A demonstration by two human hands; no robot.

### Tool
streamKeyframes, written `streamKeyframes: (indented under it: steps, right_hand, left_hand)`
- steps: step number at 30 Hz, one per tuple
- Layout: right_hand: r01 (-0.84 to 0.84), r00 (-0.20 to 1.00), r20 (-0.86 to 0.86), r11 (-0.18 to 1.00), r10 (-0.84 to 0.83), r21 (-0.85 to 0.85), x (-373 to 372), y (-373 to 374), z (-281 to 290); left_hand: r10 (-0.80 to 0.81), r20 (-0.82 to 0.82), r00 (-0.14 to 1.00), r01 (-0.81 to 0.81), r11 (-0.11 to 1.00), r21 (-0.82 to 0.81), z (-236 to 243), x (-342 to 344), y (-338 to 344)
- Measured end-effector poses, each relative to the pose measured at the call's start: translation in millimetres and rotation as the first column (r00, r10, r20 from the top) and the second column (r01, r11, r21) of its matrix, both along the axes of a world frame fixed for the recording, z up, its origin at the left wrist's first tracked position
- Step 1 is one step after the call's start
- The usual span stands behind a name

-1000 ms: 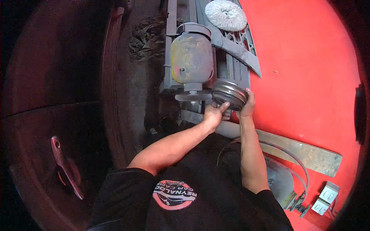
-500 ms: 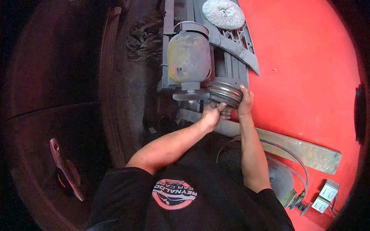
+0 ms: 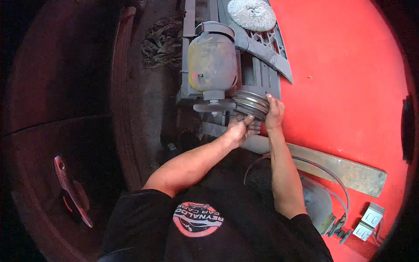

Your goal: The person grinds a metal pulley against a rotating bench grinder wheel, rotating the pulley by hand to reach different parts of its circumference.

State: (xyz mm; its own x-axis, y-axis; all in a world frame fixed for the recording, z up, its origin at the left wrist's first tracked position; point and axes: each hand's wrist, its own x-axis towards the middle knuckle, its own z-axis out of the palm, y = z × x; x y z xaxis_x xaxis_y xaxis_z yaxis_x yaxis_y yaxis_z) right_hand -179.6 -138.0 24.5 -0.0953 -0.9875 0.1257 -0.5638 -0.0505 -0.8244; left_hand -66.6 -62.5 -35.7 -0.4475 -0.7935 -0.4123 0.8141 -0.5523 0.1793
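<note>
Between my hands is a round grooved metal pulley [image 3: 251, 105], with shiny ridges and a dark lower part. My left hand [image 3: 241, 128] grips it from below, thumb up against its underside and fingers curled. My right hand [image 3: 274, 112] holds its right rim, with the thumb near the top edge. The pulley's left edge meets or nearly meets a thin, dark grinder wheel [image 3: 214, 106]; I cannot tell whether they touch. That wheel sits on the shaft of a dusty grey grinder motor [image 3: 212, 63] with yellow smears.
The motor is on a grey bench [image 3: 273, 81] along a red wall [image 3: 340, 74]. A fluffy white buffing pad [image 3: 252, 14] lies beyond it. At lower right are a wooden board [image 3: 340, 170], a hose [image 3: 325, 168], a tank [image 3: 316, 198] and outlet boxes [image 3: 369, 221]. A dark car door [image 3: 56, 135] stands left.
The pulley and both hands have shifted slightly left, a little closer to the wheel. My grip on it looks the same, and the whole view has moved slightly.
</note>
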Motion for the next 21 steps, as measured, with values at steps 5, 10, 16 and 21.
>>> streamKeyframes:
  steps: [5, 10, 16, 21]
  right_hand:
    - [0.099, 0.953, -0.292, 0.993, -0.077, 0.061, 29, 13, 20]
    - [0.209, 0.862, 0.405, 0.941, -0.306, 0.266, -6, 34, 20]
    - [0.033, 0.637, 0.744, 0.971, -0.202, 0.236, -30, 49, 24]
    - [0.064, 0.527, 0.797, 0.949, -0.296, 0.31, -29, 38, -8]
  left_hand:
    - [-0.048, -0.042, 0.998, 0.05, 0.998, 0.038, -8, 2, 6]
    - [-0.136, 0.474, 0.87, 0.144, 0.989, 0.02, 22, 10, 14]
    - [-0.018, 0.548, 0.836, 0.075, 0.994, -0.082, 28, -2, 12]
    - [-0.055, 0.498, 0.866, 0.061, 0.998, 0.003, 32, -3, 11]
